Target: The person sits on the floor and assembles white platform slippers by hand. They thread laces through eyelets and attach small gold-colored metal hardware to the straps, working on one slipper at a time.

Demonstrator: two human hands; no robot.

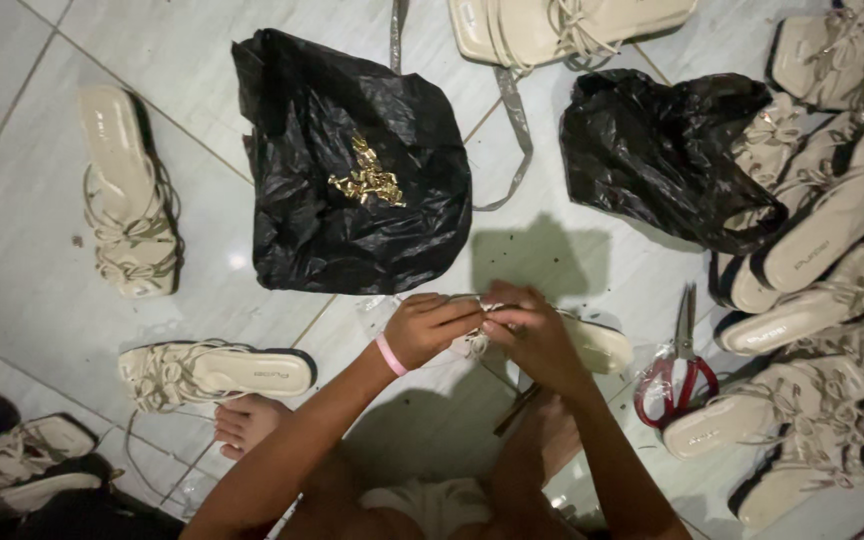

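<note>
My left hand (430, 327), with a pink band at the wrist, and my right hand (532, 335) meet over a cream strappy sandal (600, 345) held above the tiled floor. Both hands pinch the sandal's straps near its front, fingertips touching. The sandal's toe end is hidden behind my fingers. A black plastic bag (352, 170) lies spread just beyond my hands, with a small heap of gold metal pieces (367, 182) on it.
Red-handled scissors (679, 365) lie right of my hands. A second black bag (667, 155) and a pile of cream sandals (832, 260) fill the right side. Single sandals lie at left (130, 200), (217, 372) and top (562, 25). My bare foot (249, 424) rests below.
</note>
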